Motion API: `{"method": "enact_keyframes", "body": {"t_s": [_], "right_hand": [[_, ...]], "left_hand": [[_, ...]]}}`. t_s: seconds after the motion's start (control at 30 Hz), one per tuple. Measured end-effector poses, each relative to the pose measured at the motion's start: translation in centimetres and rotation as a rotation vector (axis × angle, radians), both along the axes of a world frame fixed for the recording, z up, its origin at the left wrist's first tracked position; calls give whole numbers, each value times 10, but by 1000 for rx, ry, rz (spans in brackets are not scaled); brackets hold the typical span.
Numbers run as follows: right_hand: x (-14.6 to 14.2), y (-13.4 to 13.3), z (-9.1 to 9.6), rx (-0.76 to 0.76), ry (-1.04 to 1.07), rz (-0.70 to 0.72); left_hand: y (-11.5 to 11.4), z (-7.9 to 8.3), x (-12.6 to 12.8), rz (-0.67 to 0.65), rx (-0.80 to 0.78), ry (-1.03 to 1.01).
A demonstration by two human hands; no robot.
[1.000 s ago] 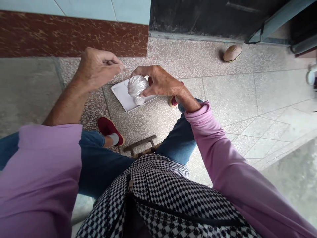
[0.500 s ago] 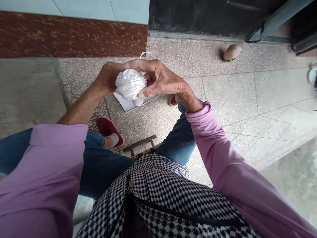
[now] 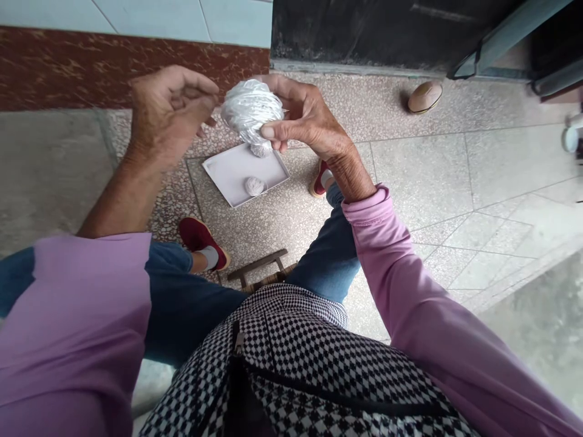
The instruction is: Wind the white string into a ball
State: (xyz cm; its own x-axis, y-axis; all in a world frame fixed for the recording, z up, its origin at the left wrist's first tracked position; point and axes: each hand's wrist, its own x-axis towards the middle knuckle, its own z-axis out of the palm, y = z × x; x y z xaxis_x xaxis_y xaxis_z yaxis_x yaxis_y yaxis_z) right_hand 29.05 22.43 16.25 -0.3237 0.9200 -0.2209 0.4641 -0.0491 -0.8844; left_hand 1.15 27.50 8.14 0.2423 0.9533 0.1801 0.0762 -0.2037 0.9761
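Note:
A large ball of white string (image 3: 252, 110) is raised over the floor, gripped at its right side between the thumb and fingers of my right hand (image 3: 310, 115). To the left of the ball, apart from it, my left hand (image 3: 168, 112) has its fingers curled and the thumb pressed along them. Whatever lies in that pinch, if anything, is hidden. Beneath the ball a shallow white tray (image 3: 228, 173) rests on the floor. One small white ball (image 3: 254, 186) sits in it, and another small ball (image 3: 261, 149) is partly covered by the large one.
My red shoes (image 3: 203, 243) stand on either side near the tray. A low wooden stool (image 3: 259, 267) shows between my legs. A tan rounded object (image 3: 425, 97) lies by the dark door (image 3: 364, 36). The red-brown wall base (image 3: 113, 70) borders the upper left.
My left hand has come off the ball and moved up and left. My right hand has lifted the ball slightly upward, so more of the tray shows.

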Motion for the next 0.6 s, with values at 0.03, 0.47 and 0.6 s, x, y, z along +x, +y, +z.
{"method": "enact_keyframes", "body": {"t_s": [0.03, 0.47, 0.6], "right_hand": [[-1, 2, -2, -2, -8, -1], [-17, 2, -26, 127, -113, 123], [-1, 5, -28, 108, -85, 111]], "left_hand": [[-6, 9, 2, 36, 21, 19], [-36, -3, 24, -205, -428, -265], [-28, -4, 10, -186, -417, -229]]}}
